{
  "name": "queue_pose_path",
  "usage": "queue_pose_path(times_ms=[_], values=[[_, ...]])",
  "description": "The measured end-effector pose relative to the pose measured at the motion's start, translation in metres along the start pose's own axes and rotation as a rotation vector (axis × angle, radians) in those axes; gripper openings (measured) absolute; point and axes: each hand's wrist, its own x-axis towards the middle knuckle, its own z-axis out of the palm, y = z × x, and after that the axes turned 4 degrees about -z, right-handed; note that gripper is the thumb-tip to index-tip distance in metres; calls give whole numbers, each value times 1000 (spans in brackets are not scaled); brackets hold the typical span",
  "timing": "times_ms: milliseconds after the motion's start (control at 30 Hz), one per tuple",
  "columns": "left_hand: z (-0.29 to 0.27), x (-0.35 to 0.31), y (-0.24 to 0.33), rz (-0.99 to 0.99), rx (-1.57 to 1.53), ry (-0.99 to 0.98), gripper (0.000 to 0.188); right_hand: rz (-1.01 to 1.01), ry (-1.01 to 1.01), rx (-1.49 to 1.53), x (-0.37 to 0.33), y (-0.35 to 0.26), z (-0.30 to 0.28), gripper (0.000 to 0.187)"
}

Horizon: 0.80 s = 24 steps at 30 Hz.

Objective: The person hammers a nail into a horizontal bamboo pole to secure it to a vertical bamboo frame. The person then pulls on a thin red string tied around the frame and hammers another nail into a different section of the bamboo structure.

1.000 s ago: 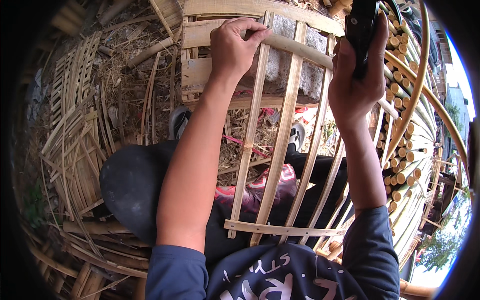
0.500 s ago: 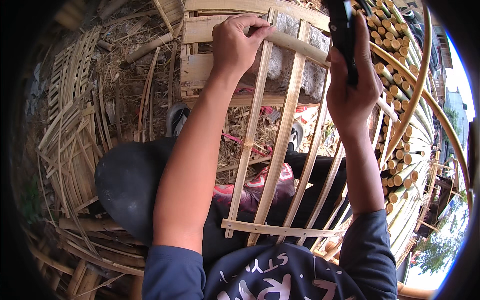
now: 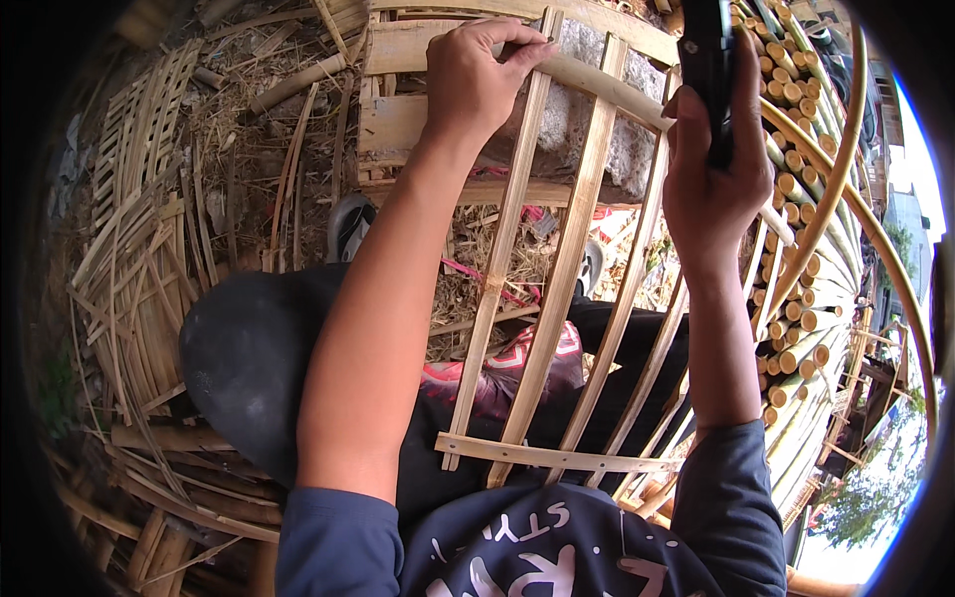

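Observation:
A slatted bamboo frame (image 3: pixel 563 289) slopes over my lap, its long strips fixed to a thin crosspiece (image 3: pixel 557 459) near my shirt. Across the far ends of the strips lies a rounded bamboo rod (image 3: pixel 609 90). My left hand (image 3: pixel 470 85) is closed, pinching this rod's left end with thumb and fingertips beside the leftmost strip. My right hand (image 3: pixel 714 189) grips a black handheld tool (image 3: pixel 708 70), raised over the rod to the right. The tool's upper part is cut off by the picture edge, so its exact kind is unclear.
Behind the far strips is a rough stone block (image 3: pixel 637 149) on a pale wooden pallet (image 3: pixel 393 129). Stacked bamboo poles (image 3: pixel 806 308) fill the right side, with long curved poles (image 3: pixel 846 149) in front. Woven bamboo panels (image 3: pixel 139 229) lie left, among straw and offcuts.
My right hand and the black tool have shifted slightly right. The frame's far end has also moved a little right in view, while my left hand keeps its pinch on the rod.

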Motion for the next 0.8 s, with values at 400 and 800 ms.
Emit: queue_pose_path(times_ms=[400,800], values=[[3,-10,10,-51,-25,-3,21,287,-100,-7,-8,1,-24,53],[4,1,49,-101,-77,-57,23,508,-196,59,-9,-8,-61,56]])
